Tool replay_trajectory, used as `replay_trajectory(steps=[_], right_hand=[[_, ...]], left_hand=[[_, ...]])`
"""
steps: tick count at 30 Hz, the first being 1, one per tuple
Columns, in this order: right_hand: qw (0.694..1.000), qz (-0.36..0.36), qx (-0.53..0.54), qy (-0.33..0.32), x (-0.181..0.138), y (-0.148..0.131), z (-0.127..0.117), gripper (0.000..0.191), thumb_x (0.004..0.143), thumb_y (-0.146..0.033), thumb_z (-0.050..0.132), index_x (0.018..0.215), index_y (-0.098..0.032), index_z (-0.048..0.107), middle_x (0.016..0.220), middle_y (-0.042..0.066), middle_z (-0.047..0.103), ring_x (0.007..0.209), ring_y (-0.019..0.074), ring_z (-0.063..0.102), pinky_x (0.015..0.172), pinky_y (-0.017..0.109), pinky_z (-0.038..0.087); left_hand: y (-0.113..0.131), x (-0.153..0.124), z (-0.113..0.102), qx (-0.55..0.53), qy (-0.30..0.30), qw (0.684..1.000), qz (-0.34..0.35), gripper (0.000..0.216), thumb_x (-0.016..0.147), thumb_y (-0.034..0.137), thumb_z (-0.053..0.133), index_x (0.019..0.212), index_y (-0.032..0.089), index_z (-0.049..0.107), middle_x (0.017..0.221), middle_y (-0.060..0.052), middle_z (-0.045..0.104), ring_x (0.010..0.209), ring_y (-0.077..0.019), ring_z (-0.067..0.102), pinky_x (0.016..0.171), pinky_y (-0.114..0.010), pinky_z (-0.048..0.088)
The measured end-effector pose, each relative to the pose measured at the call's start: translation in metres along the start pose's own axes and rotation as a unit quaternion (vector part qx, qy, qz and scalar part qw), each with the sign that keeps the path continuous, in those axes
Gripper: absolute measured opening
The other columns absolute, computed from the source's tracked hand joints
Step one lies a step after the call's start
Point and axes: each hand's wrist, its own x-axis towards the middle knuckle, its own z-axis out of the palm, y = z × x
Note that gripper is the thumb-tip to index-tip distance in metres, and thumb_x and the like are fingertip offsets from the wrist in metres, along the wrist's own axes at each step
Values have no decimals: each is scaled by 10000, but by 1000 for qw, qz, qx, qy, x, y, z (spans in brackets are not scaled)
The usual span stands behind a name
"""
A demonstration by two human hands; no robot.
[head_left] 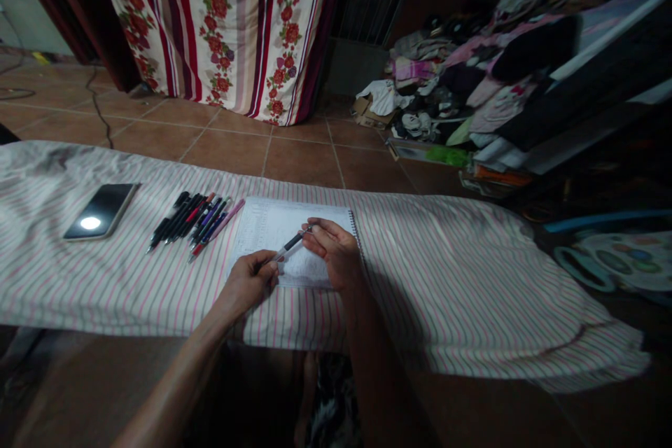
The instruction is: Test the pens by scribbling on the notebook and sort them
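Pen (292, 243): tilted, up over the open page of the spiral notebook (267, 224)
Left hand (255, 271): pinching the pen's lower end
Right hand (336, 248): fingers pinching its upper end
Pile of pens (195, 218): just left of the notebook
Phone (101, 211): farther left, with a bright shine on it
Striped cloth (446, 259): under them all
Flowery curtain (231, 28): hanging beyond

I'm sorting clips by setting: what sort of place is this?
Probably a home: a striped, red-flowered fabric curtain, a heap of mixed-colour clothes and a brown tiled floor suggest it.
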Motion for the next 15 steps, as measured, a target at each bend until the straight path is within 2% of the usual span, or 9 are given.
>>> replay_trajectory(steps=[6, 15], right_hand=[[1000, -4, -2, 2, 0, 0, 0, 276, 590, -331, 708, 809, -175, 648, 800, 49, 690, 749, 161, 651, 692, 292, 539], [1000, -11, -12, 7, -1, 1, 3, 298, 559, -354, 727, 780, -167, 656, 768, 56, 691, 703, 160, 640, 669, 314, 548]], left_hand=[[4, -1, 2, -6, 1, 1000, -20, 312, 618, 352, 597, 801, 101, 627, 487, 34, 500, 452, -82, 412, 480, -230, 316], [1, 0, 2, 4, -9, 1000, -7, 293, 654, 346, 566, 810, 104, 622, 498, 36, 491, 456, -83, 405, 481, -230, 314]])
